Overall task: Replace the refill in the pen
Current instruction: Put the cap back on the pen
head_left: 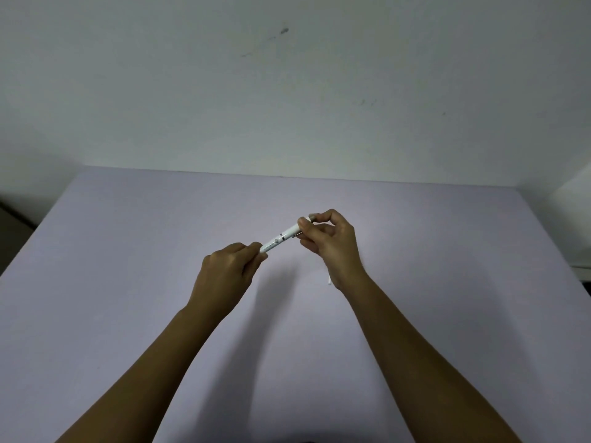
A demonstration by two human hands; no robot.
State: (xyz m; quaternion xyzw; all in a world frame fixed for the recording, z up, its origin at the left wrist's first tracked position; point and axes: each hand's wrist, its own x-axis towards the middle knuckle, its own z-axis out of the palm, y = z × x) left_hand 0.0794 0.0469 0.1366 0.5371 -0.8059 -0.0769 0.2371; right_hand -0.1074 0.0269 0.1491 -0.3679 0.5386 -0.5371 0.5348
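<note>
Over on the left, the left hand [225, 270] is curled shut around the lower end of the pen [281, 238], fingers folded over so that end is buried in the fist. Moving across, the pen itself spans the gap between the two hands, up above the lilac table [128, 282] and not touching it. It's a white barrel with a thin dark band partway along, and its long axis runs on a slant: low at the left, rising up and away toward the right. Which end is the tip cannot be told, as both ends are covered. On the right, the right hand [329, 243] pinches the upper end between thumb and forefinger, the other fingers loosely bent beneath. Just beside that wrist, a slim white piece [328, 279] lies on the table, mostly hidden behind the forearm. Behind it all stands a plain pale wall [287, 91].
</note>
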